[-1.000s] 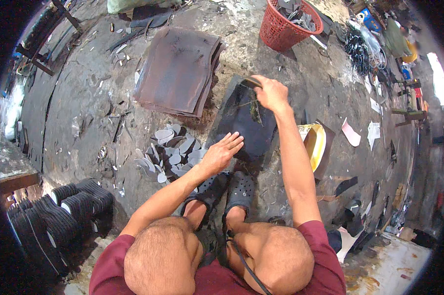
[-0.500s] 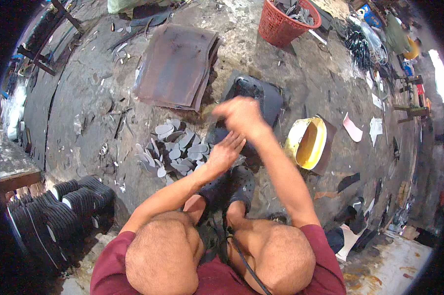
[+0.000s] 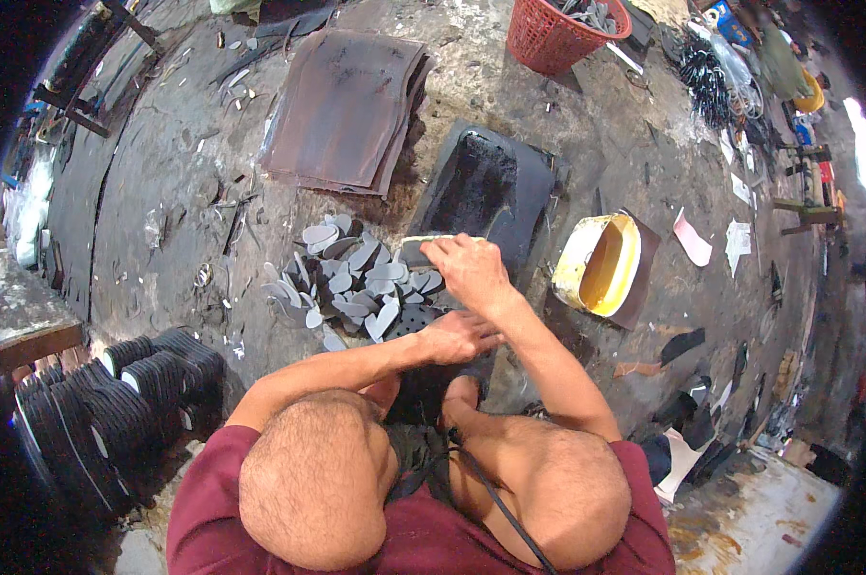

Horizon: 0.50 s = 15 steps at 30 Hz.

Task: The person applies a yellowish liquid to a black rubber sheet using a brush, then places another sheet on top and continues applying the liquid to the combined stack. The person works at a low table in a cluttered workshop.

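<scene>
My right hand (image 3: 471, 275) is closed on a thin cream-coloured strip (image 3: 415, 239), above the near end of a black slab with a glossy, dark, smeared surface (image 3: 471, 177). Just below it, my left hand (image 3: 455, 337) is bent inward over my feet, its fingers together and curled; what they hold, if anything, is hidden. Left of both hands lies a loose heap of grey, sole-shaped pieces (image 3: 340, 278). To the right stands a yellow-and-white open container (image 3: 567, 273) with yellowish stuff inside.
Brown flat sheets (image 3: 342, 115) are stacked beyond the heap. A red basket (image 3: 548, 43) holding grey pieces stands at the far side. Rows of black soles (image 3: 116, 422) sit at the lower left, beside a low bench edge (image 3: 45, 345). Scraps litter the floor (image 3: 198, 278).
My right hand has come back nearer from over the black slab and now shows the cream strip. My left hand has drawn nearer to me, its fingers now curled. The view has shifted slightly.
</scene>
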Available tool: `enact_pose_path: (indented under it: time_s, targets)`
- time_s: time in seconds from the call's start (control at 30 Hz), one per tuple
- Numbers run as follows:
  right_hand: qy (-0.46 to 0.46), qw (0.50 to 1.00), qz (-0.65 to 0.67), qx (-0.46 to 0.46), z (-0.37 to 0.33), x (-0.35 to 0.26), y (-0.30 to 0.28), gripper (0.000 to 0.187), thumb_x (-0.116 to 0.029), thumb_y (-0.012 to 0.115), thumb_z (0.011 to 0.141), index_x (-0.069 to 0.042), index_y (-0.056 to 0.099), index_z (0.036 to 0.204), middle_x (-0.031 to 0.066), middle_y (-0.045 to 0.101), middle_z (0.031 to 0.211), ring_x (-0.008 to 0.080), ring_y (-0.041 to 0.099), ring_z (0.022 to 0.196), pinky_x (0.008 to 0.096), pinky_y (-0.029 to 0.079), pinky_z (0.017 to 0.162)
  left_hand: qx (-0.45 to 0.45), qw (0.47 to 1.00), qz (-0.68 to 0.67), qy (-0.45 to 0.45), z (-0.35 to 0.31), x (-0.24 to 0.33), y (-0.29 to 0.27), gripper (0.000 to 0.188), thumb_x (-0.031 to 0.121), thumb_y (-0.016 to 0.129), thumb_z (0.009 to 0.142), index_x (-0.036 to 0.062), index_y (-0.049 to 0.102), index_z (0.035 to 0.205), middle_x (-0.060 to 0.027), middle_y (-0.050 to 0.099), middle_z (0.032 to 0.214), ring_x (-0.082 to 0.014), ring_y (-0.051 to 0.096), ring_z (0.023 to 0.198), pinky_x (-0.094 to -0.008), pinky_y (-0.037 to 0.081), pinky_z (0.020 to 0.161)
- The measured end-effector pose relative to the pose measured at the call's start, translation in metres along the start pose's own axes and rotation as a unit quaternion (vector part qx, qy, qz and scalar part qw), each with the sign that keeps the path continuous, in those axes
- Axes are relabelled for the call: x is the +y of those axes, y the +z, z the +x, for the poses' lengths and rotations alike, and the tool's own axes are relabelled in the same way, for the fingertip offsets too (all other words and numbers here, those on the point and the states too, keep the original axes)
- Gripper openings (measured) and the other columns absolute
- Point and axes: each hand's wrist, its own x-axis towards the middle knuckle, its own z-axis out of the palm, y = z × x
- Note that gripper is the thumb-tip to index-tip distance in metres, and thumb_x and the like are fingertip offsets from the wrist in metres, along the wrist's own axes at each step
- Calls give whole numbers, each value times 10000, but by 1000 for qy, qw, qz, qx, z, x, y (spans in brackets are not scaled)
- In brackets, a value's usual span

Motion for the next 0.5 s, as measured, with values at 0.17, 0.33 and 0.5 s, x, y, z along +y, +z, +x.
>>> enact_pose_path:
  time_s: [0.17, 0.33, 0.5]
  targets:
    - [93, 960, 241, 105, -13, -5, -41, 335, -103, 752, 773, -161, 727, 1102, 57, 729, 974, 256, 695, 879, 364, 574, 764, 83, 990, 98, 62, 12, 6, -8, 538, 145, 588, 812, 73, 598, 1345, -154, 561, 1396, -332, 514, 1333, -445, 545, 965]
    - [147, 930, 248, 228, 5, 83, -87, 346, -26, 712, 775, -163, 751, 1090, 68, 747, 1052, 287, 703, 970, 389, 567, 842, 90, 970, 193, -113, 49, -14, -69, 542, 65, 590, 809, -13, 557, 1344, -143, 519, 1472, -260, 506, 1372, -369, 610, 826]
    - [-21, 977, 183, 107, 35, 153, -26, 457, 16, 610, 674, -190, 772, 1049, 42, 747, 1110, 270, 693, 1065, 393, 555, 911, 66, 960, 240, -130, 35, -29, -49, 417, 92, 589, 847, 2, 643, 1250, -118, 574, 1429, -236, 537, 1345, -325, 605, 766]
